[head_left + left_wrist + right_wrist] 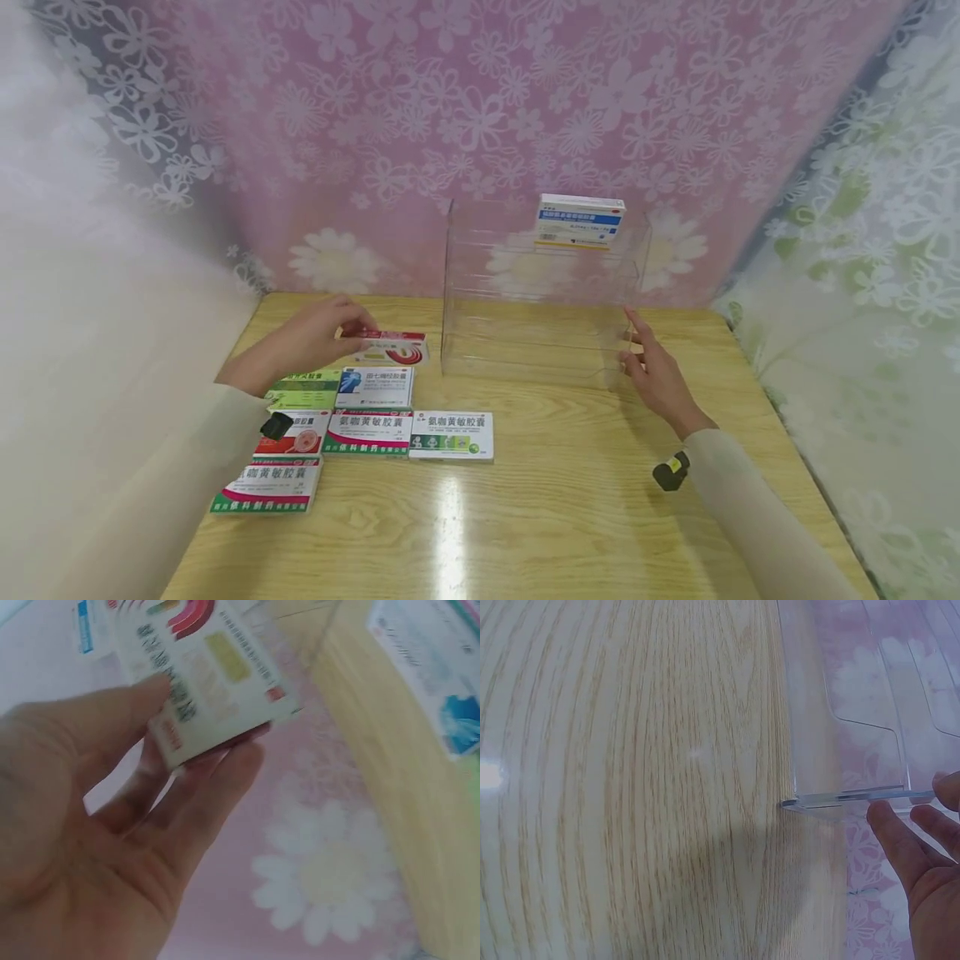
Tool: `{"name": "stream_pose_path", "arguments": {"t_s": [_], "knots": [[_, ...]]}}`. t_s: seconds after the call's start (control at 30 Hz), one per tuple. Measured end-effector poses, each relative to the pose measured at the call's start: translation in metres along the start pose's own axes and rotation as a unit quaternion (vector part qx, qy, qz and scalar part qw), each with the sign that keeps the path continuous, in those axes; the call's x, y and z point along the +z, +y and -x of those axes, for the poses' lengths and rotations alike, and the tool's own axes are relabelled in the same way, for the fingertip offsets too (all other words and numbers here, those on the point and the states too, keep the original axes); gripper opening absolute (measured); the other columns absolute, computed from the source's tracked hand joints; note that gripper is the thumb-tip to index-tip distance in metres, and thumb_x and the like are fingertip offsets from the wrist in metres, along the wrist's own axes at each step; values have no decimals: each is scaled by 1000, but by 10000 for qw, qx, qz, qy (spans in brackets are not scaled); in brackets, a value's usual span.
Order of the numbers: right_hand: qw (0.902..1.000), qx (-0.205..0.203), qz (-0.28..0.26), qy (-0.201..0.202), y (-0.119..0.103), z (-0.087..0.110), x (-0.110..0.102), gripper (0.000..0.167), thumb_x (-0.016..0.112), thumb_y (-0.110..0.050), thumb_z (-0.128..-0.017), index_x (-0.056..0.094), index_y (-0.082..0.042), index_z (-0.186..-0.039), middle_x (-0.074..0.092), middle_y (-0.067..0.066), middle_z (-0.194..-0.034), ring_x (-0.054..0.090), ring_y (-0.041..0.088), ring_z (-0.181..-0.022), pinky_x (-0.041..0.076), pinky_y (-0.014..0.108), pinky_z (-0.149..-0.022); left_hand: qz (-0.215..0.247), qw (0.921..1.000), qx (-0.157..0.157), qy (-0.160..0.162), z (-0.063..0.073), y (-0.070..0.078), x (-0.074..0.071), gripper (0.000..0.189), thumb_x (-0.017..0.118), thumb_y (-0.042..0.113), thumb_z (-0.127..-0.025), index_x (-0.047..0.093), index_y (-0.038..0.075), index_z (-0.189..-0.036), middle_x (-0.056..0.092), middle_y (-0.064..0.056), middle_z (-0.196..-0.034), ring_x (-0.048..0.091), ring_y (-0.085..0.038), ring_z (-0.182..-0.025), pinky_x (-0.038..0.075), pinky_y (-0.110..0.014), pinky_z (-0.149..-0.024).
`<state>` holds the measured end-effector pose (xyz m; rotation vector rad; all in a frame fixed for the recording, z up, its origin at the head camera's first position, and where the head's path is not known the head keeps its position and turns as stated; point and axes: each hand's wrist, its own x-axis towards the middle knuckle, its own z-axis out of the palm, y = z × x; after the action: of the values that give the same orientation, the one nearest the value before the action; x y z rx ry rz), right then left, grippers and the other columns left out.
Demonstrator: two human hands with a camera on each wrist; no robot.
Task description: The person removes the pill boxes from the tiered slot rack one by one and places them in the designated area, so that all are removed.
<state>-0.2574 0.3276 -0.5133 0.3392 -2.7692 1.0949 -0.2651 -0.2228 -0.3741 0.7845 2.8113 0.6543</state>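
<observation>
In the head view my left hand [318, 333] pinches a red-and-white medicine box [390, 347] by its left end, close behind the other boxes. Up close in the left wrist view, the thumb lies over the printed face of the medicine box [217, 675], with fingers beneath it. A clear tiered plastic rack [447, 292] stands upright at the back of the table. My right hand [660, 383] holds the rack's right side panel; in the right wrist view its fingertips [879, 812] meet the edge of the panel. A blue-and-white box [579, 223] sits on the rack's top tier.
Several medicine boxes lie flat at the left: a white one with a blue picture [375, 387], a green one [306, 388], a red-and-white one [292, 432] and pink-green ones [270, 483]. A white-and-green box [452, 435] ends that row. Behind the wooden table [555, 492] hangs a flowered curtain [480, 108].
</observation>
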Motion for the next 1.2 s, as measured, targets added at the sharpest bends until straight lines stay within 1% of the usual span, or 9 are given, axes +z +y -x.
{"name": "stream_pose_path", "arguments": {"t_s": [0.1,0.23,0.3,0.4,0.5,0.6,0.67,0.87,1.2], "knots": [[10000,-12,34,48,0,1,-1,79,50,-16,-117,3,-42,-176,50,34,-158,73,52,-113,63,66,-88,334,9976,-119,-595,12,-13,13,18,75,19,-106,75,16,-123,70,-4,-118,64,-23,-107,57,-44,-94],[10000,-1,50,79,0,1,-1,82,52,-12,-116,4,-41,-176,50,34,-158,73,52,-113,63,66,-87,794,9854,-328,-1473,24,-21,26,14,76,19,-104,75,18,-118,72,-2,-114,65,-22,-104,58,-40,-89],[9999,0,74,69,0,1,0,82,52,-12,-116,4,-40,-176,50,34,-158,73,51,-113,63,66,-87,853,9780,-435,-1855,30,-21,33,12,77,18,-103,75,18,-115,71,-1,-109,62,-20,-98,56,-36,-84],[9999,-45,76,80,-1,-1,0,81,52,-11,-116,5,-39,-176,50,35,-158,74,51,-111,63,66,-86,768,9698,-630,-2228,36,-22,42,11,79,17,-101,76,20,-111,68,1,-102,59,-17,-88,52,-32,-76],[9999,-117,69,103,-1,-2,0,81,51,-9,-116,6,-38,-177,51,36,-157,74,52,-110,63,67,-86,611,9639,-956,-2408,40,-24,54,11,81,17,-99,76,24,-107,66,2,-100,55,-15,-77,48,-29,-67],[9998,-166,46,115,-2,-4,0,81,52,-10,-116,6,-38,-177,50,36,-156,74,53,-110,62,68,-86,583,9585,-1205,-2517,41,-28,66,13,83,18,-98,76,27,-103,64,2,-100,52,-14,-74,44,-28,-63],[9998,-158,49,98,-2,-4,0,81,52,-10,-116,6,-39,-176,50,36,-157,74,53,-111,62,68,-86,623,9553,-1307,-2577,42,-31,73,13,84,17,-97,77,27,-102,64,1,-101,53,-16,-79,47,-29,-66],[9999,-110,26,47,-3,-5,1,82,52,-9,-116,5,-41,-176,48,36,-158,73,54,-112,62,68,-87,504,9573,-1113,-2620,49,-39,87,13,86,17,-95,77,27,-98,67,5,-102,56,-19,-98,51,-38,-89],[10000,-70,50,44,-3,-4,3,79,51,-13,-117,5,-37,-177,49,35,-158,73,54,-113,62,67,-87,546,9606,-964,-2548,52,-49,92,14,85,16,-95,77,27,-99,67,7,-101,56,-17,-96,51,-37,-87]]}}
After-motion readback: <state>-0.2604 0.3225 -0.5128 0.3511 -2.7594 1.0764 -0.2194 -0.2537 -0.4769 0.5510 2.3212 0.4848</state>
